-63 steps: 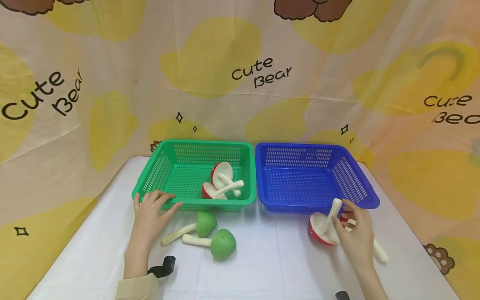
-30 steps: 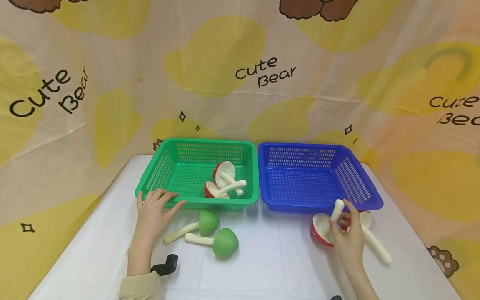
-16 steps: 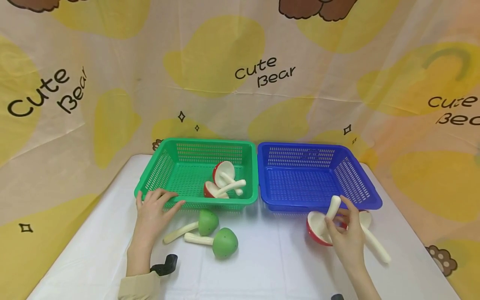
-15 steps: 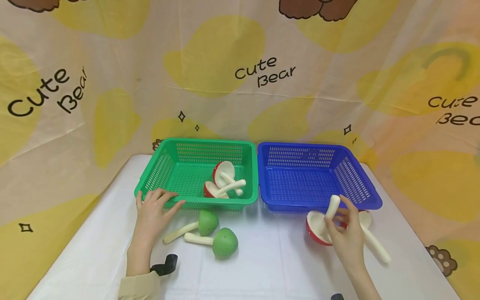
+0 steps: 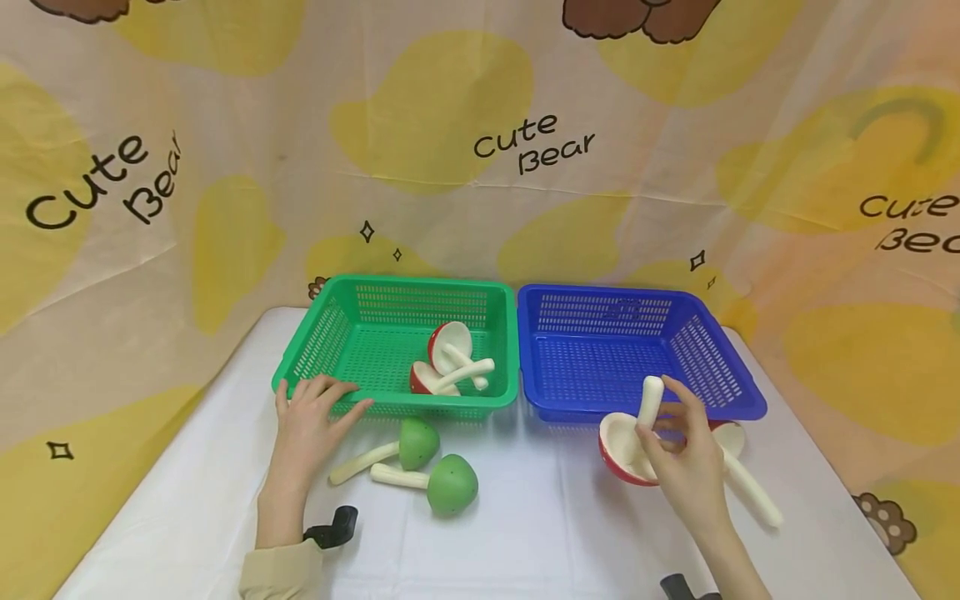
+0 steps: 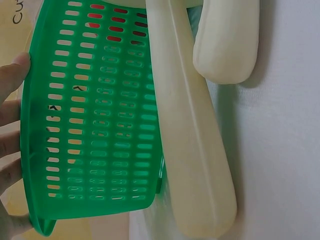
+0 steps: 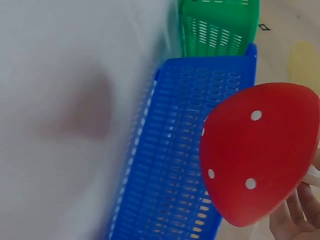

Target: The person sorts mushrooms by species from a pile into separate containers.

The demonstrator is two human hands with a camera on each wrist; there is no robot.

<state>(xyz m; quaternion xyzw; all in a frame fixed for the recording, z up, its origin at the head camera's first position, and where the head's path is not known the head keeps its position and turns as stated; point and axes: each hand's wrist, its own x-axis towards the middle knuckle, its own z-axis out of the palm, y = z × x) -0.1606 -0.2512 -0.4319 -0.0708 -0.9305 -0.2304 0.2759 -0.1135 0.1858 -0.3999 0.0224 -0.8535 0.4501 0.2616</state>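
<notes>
My right hand (image 5: 690, 467) pinches the white stem of a red-capped toy mushroom (image 5: 617, 450), its hollow cap hanging below. In the right wrist view the white-dotted red cap (image 7: 260, 155) is clear of the tabletop, in front of the blue basket (image 7: 175, 110). Another red mushroom (image 5: 750, 487) lies behind the right hand, partly hidden by it. My left hand (image 5: 306, 425) rests its fingers on the front rim of the green basket (image 5: 420, 402). Two green-capped mushrooms lie beside it: one nearer the basket (image 5: 418, 443), one nearer me (image 5: 452, 485).
Inside the green basket are two red mushrooms, one at the back (image 5: 450, 343) and one at the front (image 5: 423, 379). The blue basket stands right beside the green one. A white cloth (image 5: 525, 533) covers the table, and a printed curtain (image 5: 420, 125) hangs behind it.
The right hand has closed its pinch on the red mushroom's stem and raised it up and leftward, away from the other red mushroom. The left hand has stayed on the rim.
</notes>
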